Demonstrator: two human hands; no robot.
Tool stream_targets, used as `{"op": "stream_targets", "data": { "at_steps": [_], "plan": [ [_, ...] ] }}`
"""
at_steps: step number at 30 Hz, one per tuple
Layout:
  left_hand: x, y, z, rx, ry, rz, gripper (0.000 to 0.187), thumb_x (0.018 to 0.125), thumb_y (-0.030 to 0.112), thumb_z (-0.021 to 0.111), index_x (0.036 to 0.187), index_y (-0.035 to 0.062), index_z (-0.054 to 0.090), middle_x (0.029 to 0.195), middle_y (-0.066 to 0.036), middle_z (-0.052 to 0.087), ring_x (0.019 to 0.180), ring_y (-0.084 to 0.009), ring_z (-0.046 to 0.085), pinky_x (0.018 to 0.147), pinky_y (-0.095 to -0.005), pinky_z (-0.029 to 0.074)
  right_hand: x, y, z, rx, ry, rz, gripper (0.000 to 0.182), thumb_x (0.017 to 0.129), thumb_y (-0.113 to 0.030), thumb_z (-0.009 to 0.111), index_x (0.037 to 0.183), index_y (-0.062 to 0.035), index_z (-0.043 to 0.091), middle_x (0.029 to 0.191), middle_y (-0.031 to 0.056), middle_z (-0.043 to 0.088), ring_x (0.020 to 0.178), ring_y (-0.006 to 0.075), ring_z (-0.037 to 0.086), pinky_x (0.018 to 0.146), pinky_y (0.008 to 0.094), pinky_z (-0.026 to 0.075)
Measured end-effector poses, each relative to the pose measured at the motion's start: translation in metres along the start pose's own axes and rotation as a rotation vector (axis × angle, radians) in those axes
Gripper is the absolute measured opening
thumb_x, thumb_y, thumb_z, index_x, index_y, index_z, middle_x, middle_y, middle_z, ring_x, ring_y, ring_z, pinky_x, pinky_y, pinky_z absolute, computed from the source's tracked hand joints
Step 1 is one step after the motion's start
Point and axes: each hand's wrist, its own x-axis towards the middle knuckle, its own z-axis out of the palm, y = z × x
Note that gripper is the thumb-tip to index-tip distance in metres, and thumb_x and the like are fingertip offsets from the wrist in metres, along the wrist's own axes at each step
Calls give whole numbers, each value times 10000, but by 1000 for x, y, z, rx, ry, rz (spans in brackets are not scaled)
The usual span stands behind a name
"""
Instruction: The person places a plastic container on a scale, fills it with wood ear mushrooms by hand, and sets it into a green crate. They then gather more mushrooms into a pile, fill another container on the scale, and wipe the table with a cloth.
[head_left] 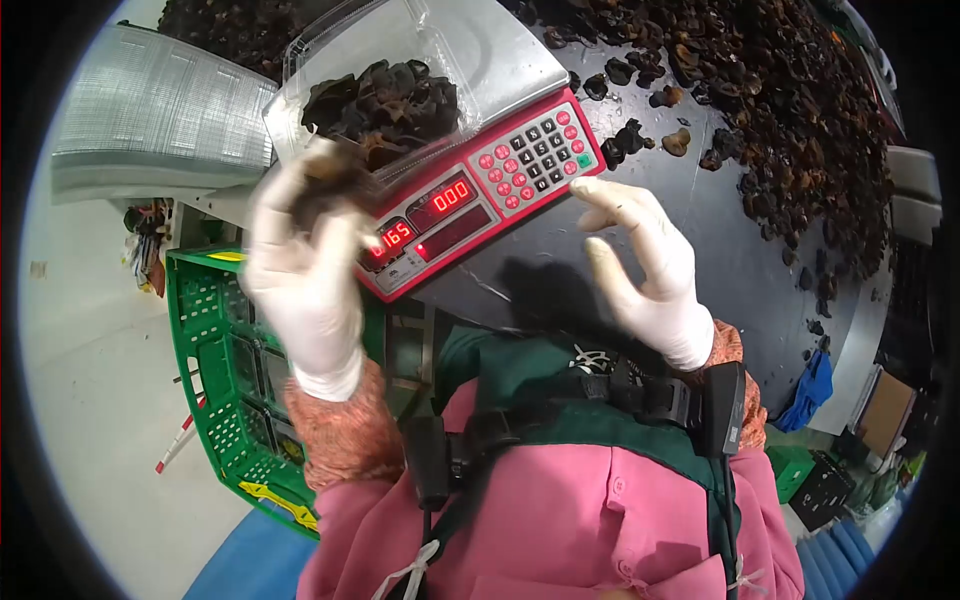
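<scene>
Metal tabletop (740,320) lies under both hands, where a loose pinch could drop the dark fungus-like piece (335,185) that the left hand (305,270), raised and blurred, seems to grasp. The right hand (645,265), fingers parted and bent, holds nothing beside the scale (490,195); beyond the left, a clear tray (467,115) contains similar pieces.

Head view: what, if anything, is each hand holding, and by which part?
Left hand: wood ear mushroom, in its fingers; blur hides which part is gripped. Right hand: nothing.
</scene>
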Motion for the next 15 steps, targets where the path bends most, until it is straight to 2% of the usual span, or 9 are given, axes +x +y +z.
{"op": "stream_targets", "data": {
  "at_steps": [1, 2, 4, 7, 8, 10, 11, 12, 15],
  "plan": [
    [16, 5, -1, 192, 128, 141, 398, 947, -86, 594, 1336, -5, 611, 1266, -149, 665, 1001, -180, 690, 717, -254, 545, -6, 6, -1, 9, 15, 27, 473, 861, 63, 658, 1324, -24, 617, 1161, 149, 674, 841, 215, 677, 821, 339, 556],
    [32, 11, 0, 273, 142, 232, 398, 954, -52, 633, 1350, -17, 603, 1236, -130, 682, 1008, -163, 682, 747, -250, 541, -9, 8, -2, 9, 16, 48, 463, 862, 62, 657, 1316, -21, 620, 1156, 149, 674, 845, 214, 678, 818, 338, 554],
    [65, -1, -14, 688, -23, 507, 440, 934, -25, 679, 1367, -4, 606, 1215, -108, 692, 944, -115, 661, 760, -236, 526, -17, 9, -3, 10, 24, 89, 443, 865, 61, 656, 1301, -17, 627, 1145, 147, 674, 851, 213, 680, 813, 336, 551],
    [79, -14, -16, 966, -300, 256, 478, 877, -9, 742, 1343, 51, 655, 1215, -45, 690, 814, -70, 600, 753, -225, 509, -28, 14, -8, -61, 27, 98, 434, 858, 60, 661, 1282, -27, 638, 1126, 144, 679, 858, 236, 679, 810, 341, 548],
    [79, -17, -12, 947, -297, 367, 451, 884, -11, 738, 1325, 44, 668, 1171, -25, 705, 804, -69, 603, 758, -227, 512, -31, 16, -13, -90, 33, 105, 434, 856, 60, 663, 1280, -30, 640, 1117, 143, 681, 860, 241, 679, 810, 342, 548],
    [71, -9, -10, 752, -201, 239, 444, 894, -24, 723, 1328, 52, 671, 1158, -12, 713, 808, -66, 606, 770, -226, 512, -40, 25, -24, -112, 80, 172, 405, 865, 55, 661, 1262, -29, 653, 1091, 142, 690, 881, 260, 682, 824, 340, 548],
    [71, -6, -18, 810, -159, 270, 417, 920, -32, 699, 1328, 47, 670, 1159, -25, 708, 854, -65, 627, 792, -222, 513, -44, 29, -30, -128, 94, 202, 390, 873, 52, 658, 1256, -25, 656, 1088, 142, 692, 889, 260, 684, 830, 338, 548],
    [67, -1, -21, 738, -69, 113, 362, 954, -29, 670, 1313, 19, 667, 1167, -40, 702, 926, -73, 642, 823, -219, 515, -48, 32, -35, -139, 102, 225, 375, 882, 49, 656, 1250, -21, 659, 1086, 142, 694, 896, 260, 685, 836, 335, 549],
    [59, -12, -58, 669, 69, 58, 311, 953, -14, 675, 1263, 8, 690, 1150, -52, 715, 920, -91, 636, 862, -259, 521, -60, 38, -42, -96, 127, 370, 327, 928, 46, 624, 1248, -6, 663, 1110, 128, 705, 962, 210, 694, 876, 317, 547]
  ]
}}
